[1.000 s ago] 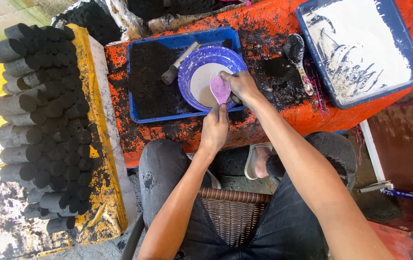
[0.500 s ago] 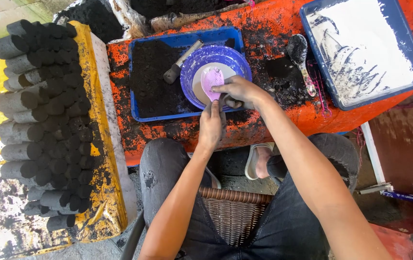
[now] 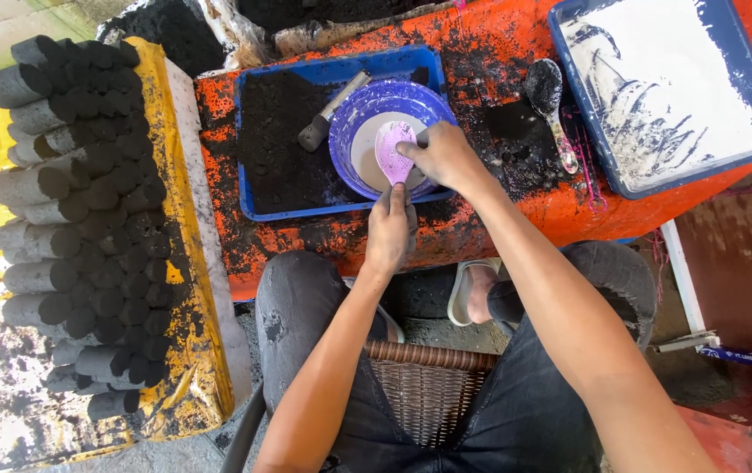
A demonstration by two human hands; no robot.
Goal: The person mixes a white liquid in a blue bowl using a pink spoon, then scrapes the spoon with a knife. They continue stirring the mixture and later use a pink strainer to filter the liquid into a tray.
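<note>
**Pink spoon over the purple bowl**

I grip the pink spoon (image 3: 393, 151) in my right hand (image 3: 443, 156), at centre frame, over the purple bowl (image 3: 385, 140). My left hand (image 3: 391, 229) pinches its handle below. The bowl sits in a blue tray (image 3: 258, 79) of black powder on the orange counter (image 3: 481, 210).

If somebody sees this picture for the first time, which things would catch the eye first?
First comes the bright orange table, smeared with black powder, and on it the purple bowl in a blue tray, where the right hand holds a pink spoon and the left hand sits below. On the left, a big stack of black cylinders lies on yellow sheeting.
</note>
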